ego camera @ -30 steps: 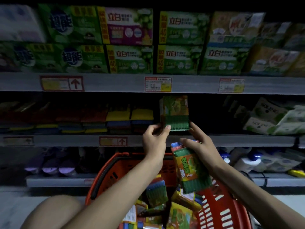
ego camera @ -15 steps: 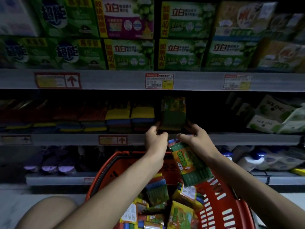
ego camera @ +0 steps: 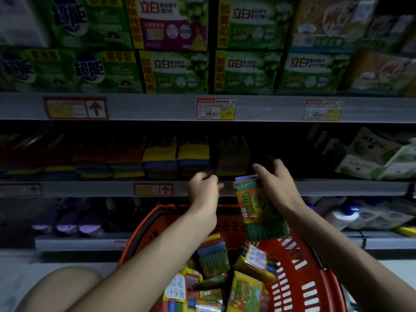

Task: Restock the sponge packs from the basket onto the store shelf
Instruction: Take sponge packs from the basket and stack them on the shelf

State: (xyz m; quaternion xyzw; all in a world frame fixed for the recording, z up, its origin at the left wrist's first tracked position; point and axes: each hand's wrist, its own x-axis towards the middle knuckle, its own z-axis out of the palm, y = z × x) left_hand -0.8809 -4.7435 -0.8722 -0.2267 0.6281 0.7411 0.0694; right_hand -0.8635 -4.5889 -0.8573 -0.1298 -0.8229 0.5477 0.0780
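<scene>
Since half a second back the shelved pack [ego camera: 233, 154] has gone deeper into the dark middle shelf [ego camera: 337, 188], upright beside the yellow-and-blue sponge stacks [ego camera: 193, 158]. The left hand [ego camera: 203, 190] has let go and pulled back to the shelf lip, fingers curled in with nothing in them. The right hand [ego camera: 276, 185] still grips a second pack [ego camera: 258, 212], a glossy, crinkly plastic rectangle with green ribbed sponge showing at the bottom, hanging over the red slotted plastic basket [ego camera: 299, 278]. More shiny packs [ego camera: 249, 291] lie jumbled in there.
</scene>
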